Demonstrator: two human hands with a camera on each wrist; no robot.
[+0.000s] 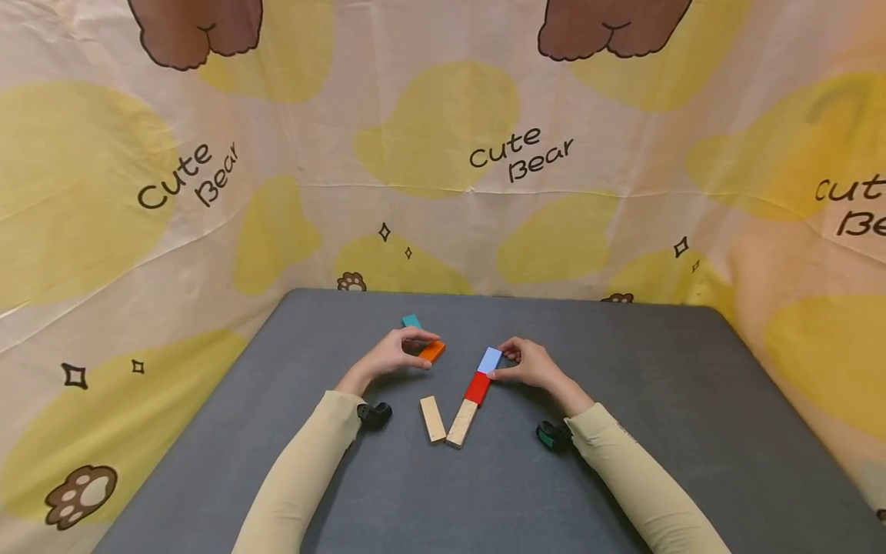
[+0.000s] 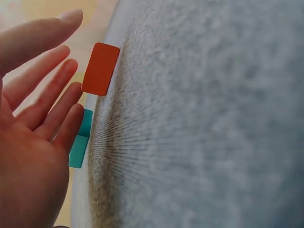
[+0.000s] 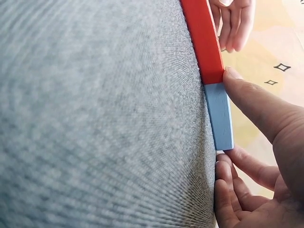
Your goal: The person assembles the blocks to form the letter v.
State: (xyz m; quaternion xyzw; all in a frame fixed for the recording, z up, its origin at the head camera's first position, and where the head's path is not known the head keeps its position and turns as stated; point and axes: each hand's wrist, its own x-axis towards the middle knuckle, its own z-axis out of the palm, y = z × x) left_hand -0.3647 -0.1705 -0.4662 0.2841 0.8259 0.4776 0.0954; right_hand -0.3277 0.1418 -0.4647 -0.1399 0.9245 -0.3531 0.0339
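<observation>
My left hand (image 1: 396, 354) is beside an orange block (image 1: 433, 352), thumb and fingers spread apart. In the left wrist view a gap shows between the thumb and the orange block (image 2: 100, 69), and a teal block (image 2: 79, 151) lies partly behind the little finger. My right hand (image 1: 531, 365) pinches a light blue block (image 3: 219, 116), with the index finger at its outer end and the thumb where it meets a red block (image 3: 205, 42). Light blue, red and a plain wooden block (image 1: 461, 424) lie end to end in a slanted row.
Another plain wooden block (image 1: 432, 420) lies left of the row, its near end close to the row's near end. The grey table (image 1: 443, 500) meets a patterned cloth (image 1: 429, 231) at the back and sides. Dark straps (image 1: 374, 415) circle both wrists.
</observation>
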